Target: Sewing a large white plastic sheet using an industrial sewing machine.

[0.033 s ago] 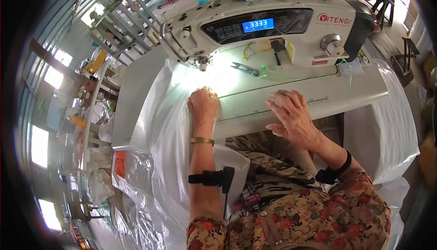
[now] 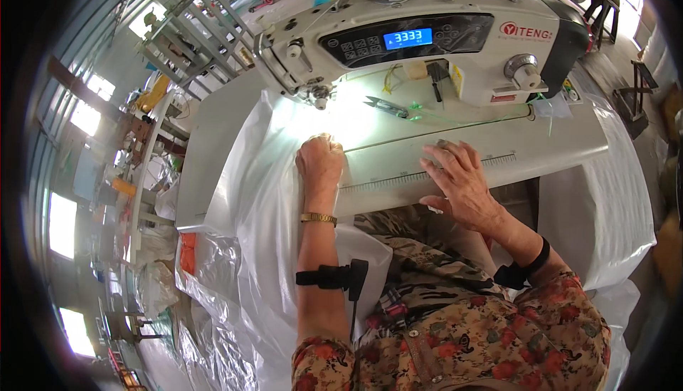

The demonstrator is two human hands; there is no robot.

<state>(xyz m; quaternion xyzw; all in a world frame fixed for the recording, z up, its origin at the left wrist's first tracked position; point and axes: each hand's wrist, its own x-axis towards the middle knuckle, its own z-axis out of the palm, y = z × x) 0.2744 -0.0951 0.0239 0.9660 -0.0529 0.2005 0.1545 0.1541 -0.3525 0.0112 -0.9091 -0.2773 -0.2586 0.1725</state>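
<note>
My left hand (image 2: 320,160) is closed on the edge of a thin, glossy white sheet (image 2: 252,170), just in front of the needle area of a sewing machine (image 2: 284,56). The sheet spreads left over the table and hangs down its front. What lies under the curled fingertips is hidden. My right hand (image 2: 459,177) has its fingers apart at the table's front edge, by a printed ruler scale (image 2: 427,172), holding nothing. A bright lamp glow washes out the cloth plate near the needle.
Thread snips (image 2: 386,106) and a dark-handled brush (image 2: 437,85) lie under the machine arm. Green thread (image 2: 469,119) runs across the worktop. More white sheeting (image 2: 619,185) drapes over the table's right end. A metal rack (image 2: 188,42) stands at the back left.
The view has shifted very slightly. Both hands and the white sheet stay in the same places.
</note>
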